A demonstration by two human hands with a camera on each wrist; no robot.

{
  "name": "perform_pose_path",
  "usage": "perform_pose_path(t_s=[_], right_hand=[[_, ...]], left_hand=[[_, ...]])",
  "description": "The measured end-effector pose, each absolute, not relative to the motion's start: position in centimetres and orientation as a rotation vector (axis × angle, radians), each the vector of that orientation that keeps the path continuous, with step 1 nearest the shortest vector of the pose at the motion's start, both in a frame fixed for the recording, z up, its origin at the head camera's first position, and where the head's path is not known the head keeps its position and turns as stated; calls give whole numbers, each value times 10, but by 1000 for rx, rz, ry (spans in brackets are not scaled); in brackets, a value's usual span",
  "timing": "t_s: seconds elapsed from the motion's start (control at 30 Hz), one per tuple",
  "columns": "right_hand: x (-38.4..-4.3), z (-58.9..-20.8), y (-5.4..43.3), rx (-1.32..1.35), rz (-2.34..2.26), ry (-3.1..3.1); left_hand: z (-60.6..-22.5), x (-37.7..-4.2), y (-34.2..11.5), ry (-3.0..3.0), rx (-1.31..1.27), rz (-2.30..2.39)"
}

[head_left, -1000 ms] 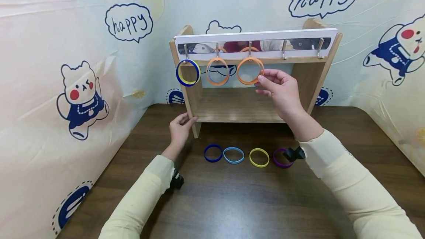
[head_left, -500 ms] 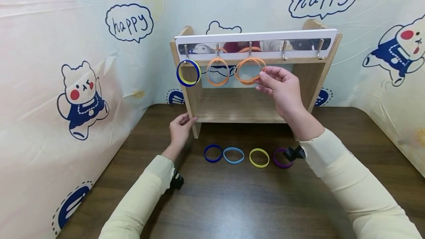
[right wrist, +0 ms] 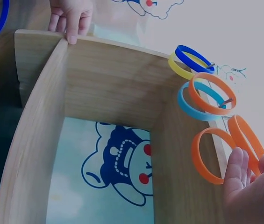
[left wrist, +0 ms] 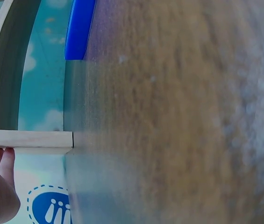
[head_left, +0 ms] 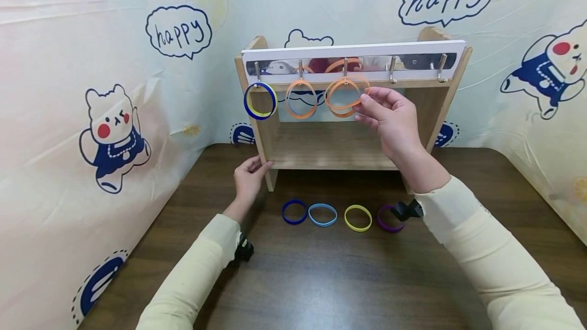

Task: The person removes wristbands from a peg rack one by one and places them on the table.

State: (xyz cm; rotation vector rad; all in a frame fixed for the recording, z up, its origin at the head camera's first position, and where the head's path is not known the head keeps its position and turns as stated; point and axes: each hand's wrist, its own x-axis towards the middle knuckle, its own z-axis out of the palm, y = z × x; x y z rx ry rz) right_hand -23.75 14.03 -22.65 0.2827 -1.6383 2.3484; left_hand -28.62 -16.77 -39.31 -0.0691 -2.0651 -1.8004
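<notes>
My right hand (head_left: 394,124) pinches an orange wristband (right wrist: 233,126) between thumb and fingers, in front of the third hook (head_left: 346,67) of a hook rail. Another orange wristband (head_left: 343,114) hangs from that hook, overlapped by the held one. My left hand (head_left: 248,180) holds the lower left side of the wooden rack (head_left: 330,149), fingers on the panel's outer face. On the first hook hang a blue wristband (right wrist: 183,53) and a yellow one (right wrist: 176,70). An orange wristband (right wrist: 206,79) and a light blue one (right wrist: 188,109) share the second hook.
On the table (head_left: 298,279), before the rack, lie a dark blue band (head_left: 294,223), a light blue band (head_left: 323,225), a yellow band (head_left: 358,229) and a purple band (head_left: 390,229). Two bare hooks are at the rail's right. A printed cloth (head_left: 46,65) surrounds the table.
The held orange wristband has come away from the hanging one, rising and tilting, as my right hand moves slightly up and right. My left hand stays put.
</notes>
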Motion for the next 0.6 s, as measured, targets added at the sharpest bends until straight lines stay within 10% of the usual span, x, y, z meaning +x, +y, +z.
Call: perform_pose_path(t_s=[0.6], right_hand=[[-220, -222, 156, 330, 2375, -1597]], left_hand=[[-422, -310, -177, -2031, -70, -1802]])
